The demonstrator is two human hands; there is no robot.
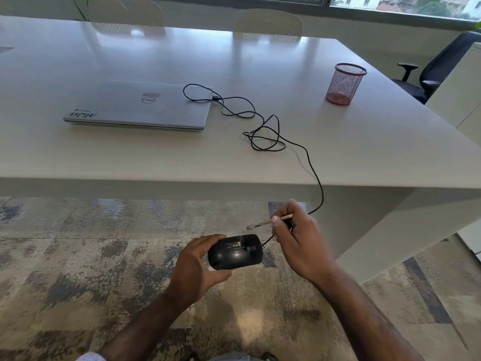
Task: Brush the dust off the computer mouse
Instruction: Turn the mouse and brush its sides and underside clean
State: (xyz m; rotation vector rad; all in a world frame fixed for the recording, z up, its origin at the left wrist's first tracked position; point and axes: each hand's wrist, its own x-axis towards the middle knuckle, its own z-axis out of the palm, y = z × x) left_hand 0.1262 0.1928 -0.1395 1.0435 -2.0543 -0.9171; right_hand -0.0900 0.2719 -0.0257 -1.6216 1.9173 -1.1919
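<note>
Two hands at work, out past the table (260, 162) edge, over patterned carpet (78, 243); my left hand (197, 267) curls round the black mouse (235, 252), buttons up, pale dust on its top; my right hand (299, 241) pinches a thin brush (268, 222), bristle tip just above the mouse, not touching; cable (299, 144) runs up across the table to the closed laptop (140, 105); red mesh cup (345, 83) well apart.

Both forearms are bare from wrist to elbow. A bit of pale grey sleeve (89, 356) shows at the left arm's lower edge. No rings, watch or bands show on either hand.
</note>
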